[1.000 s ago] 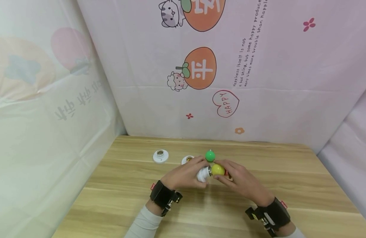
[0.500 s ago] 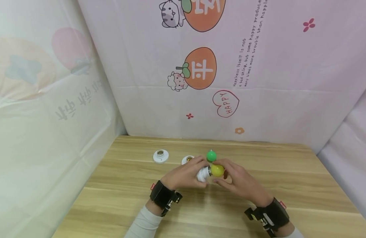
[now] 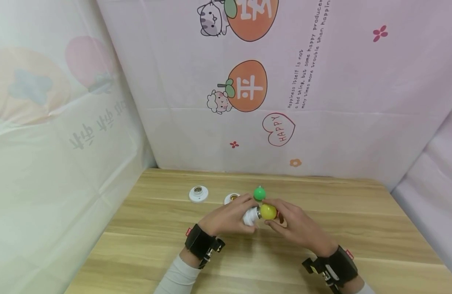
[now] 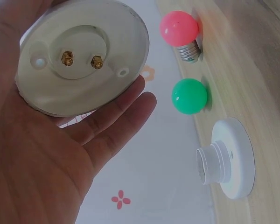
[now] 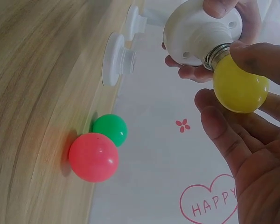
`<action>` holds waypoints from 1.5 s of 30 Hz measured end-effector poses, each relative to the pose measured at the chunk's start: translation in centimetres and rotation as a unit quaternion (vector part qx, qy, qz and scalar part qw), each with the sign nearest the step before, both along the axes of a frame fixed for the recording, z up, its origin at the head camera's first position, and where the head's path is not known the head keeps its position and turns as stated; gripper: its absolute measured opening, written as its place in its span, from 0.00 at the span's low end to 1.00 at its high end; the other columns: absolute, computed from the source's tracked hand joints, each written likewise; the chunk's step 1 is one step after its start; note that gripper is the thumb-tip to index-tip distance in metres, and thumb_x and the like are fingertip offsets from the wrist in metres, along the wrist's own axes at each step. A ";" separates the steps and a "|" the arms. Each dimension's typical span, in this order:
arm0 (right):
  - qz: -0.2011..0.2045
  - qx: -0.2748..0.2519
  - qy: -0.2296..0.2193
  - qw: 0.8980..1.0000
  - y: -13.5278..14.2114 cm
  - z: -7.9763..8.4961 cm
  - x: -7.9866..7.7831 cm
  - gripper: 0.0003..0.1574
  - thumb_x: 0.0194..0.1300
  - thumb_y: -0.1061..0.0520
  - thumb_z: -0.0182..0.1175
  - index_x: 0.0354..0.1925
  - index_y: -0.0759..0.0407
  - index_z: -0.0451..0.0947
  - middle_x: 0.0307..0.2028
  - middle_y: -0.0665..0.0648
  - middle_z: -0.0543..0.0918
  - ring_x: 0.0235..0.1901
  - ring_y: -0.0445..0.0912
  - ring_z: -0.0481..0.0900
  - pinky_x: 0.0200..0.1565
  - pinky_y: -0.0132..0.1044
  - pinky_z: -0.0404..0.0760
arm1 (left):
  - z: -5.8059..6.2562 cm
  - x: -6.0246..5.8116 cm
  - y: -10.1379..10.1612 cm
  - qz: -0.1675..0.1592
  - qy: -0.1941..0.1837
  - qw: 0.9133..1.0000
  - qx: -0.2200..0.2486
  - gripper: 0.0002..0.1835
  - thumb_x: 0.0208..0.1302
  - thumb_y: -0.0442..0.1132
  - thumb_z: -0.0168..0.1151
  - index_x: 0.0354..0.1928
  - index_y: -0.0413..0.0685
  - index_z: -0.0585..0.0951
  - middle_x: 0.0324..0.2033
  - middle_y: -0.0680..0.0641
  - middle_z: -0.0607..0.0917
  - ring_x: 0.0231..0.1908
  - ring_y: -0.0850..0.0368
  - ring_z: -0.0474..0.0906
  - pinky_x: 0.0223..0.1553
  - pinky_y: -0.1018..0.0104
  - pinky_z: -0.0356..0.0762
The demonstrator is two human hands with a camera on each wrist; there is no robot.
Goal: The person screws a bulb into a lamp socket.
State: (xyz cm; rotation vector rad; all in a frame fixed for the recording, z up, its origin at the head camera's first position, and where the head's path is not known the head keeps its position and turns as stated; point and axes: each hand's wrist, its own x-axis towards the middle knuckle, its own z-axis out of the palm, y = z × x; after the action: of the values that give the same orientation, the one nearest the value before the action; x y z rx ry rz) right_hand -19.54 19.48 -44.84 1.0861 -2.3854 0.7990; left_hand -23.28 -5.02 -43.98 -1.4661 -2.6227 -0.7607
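Note:
My left hand (image 3: 229, 215) grips a round white lamp socket (image 5: 179, 39) by its base. Its underside, with two brass screws, faces the left wrist camera. A yellow light bulb (image 5: 240, 88) sits with its threaded metal end in the socket's mouth, part of the thread still showing. Thumb and fingers of my right hand (image 3: 299, 226) lie round the bulb's glass, the thumb on one side and fingertips on the other. The socket and bulb are held tilted sideways above the table, in front of a green bulb (image 3: 259, 193).
On the wooden table (image 3: 167, 245) stand two more white sockets, one at the back left (image 3: 198, 194) and another (image 4: 233, 158) partly behind my left hand. A pink bulb (image 5: 93, 157) lies beside the green one. A printed white cloth (image 3: 189, 134) hangs behind the table.
My right fingers loosened from the yellow bulb half a second ago and now close round it again. The left hand and socket stay in place.

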 end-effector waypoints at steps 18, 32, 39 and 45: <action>-0.015 0.025 -0.024 0.999 0.1 0.1 0.2 0.34 0.65 0.46 0.62 0.66 0.50 0.66 0.35 0.43 0.74 0.28 0.40 0.73 0.24 0.29 0.76 | -0.2 -0.1 0.1 -0.015 0.008 1.000 0.005 0.36 0.52 0.49 0.68 0.65 0.57 0.69 0.59 0.56 0.70 0.54 0.65 0.64 0.55 0.73 0.70; -0.033 0.022 -0.052 0.998 0.1 0.0 0.4 0.29 0.67 0.43 0.59 0.61 0.52 0.70 0.31 0.41 0.72 0.26 0.36 0.71 0.24 0.25 0.73 | -0.2 0.0 0.3 -0.023 0.022 0.999 0.006 0.30 0.52 0.48 0.69 0.58 0.54 0.73 0.53 0.56 0.71 0.49 0.66 0.65 0.51 0.78 0.70; -0.032 0.017 -0.051 0.998 0.0 0.0 0.4 0.27 0.66 0.43 0.59 0.60 0.49 0.71 0.30 0.40 0.72 0.26 0.35 0.71 0.23 0.25 0.73 | -0.3 -0.2 0.4 -0.022 0.026 0.999 0.007 0.29 0.51 0.48 0.70 0.55 0.54 0.73 0.50 0.59 0.70 0.47 0.67 0.66 0.47 0.80 0.70; -0.024 0.022 -0.037 0.999 -0.1 0.1 0.3 0.34 0.66 0.45 0.60 0.66 0.50 0.65 0.41 0.44 0.72 0.30 0.38 0.73 0.26 0.26 0.77 | -0.3 -0.2 0.4 -0.025 0.018 0.999 0.009 0.31 0.51 0.47 0.69 0.59 0.54 0.72 0.53 0.56 0.71 0.49 0.67 0.66 0.50 0.79 0.70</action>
State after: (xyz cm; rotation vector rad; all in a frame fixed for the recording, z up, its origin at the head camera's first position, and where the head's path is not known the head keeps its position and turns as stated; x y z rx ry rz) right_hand -19.21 19.43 -44.71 1.0298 -2.4912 0.7861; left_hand -23.47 -4.61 -44.26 -1.5326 -2.5544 -0.7528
